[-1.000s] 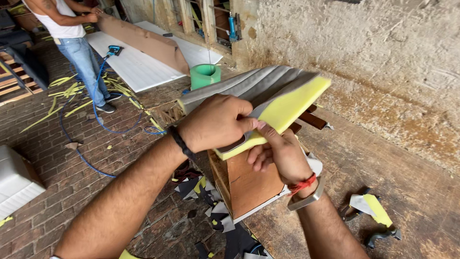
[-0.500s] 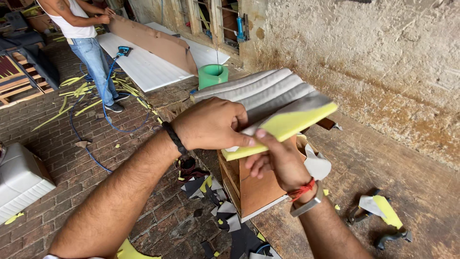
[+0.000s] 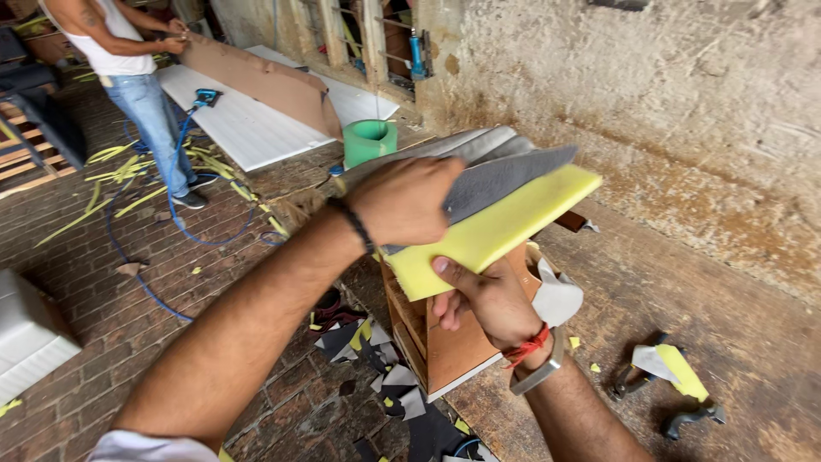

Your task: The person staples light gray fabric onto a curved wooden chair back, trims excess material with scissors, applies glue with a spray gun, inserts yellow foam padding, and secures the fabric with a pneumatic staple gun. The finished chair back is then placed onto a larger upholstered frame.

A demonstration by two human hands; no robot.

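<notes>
A yellow foam slab covered by grey fabric lies on top of a small brown wooden box frame. My left hand presses down on the near end of the fabric, fingers curled over its edge. My right hand grips the foam slab from below at its front edge, thumb against the yellow side. Both hands sit close together at the slab's near corner.
Grey and yellow scraps litter the brick floor by the box. A green bucket stands behind. Another person handles a brown board over white panels. A blue hose crosses the floor. Metal tools lie right.
The view has shifted slightly; the foam slab has tilted flatter and grey fabric now covers more of its top. My left hand has slid along the fabric.
</notes>
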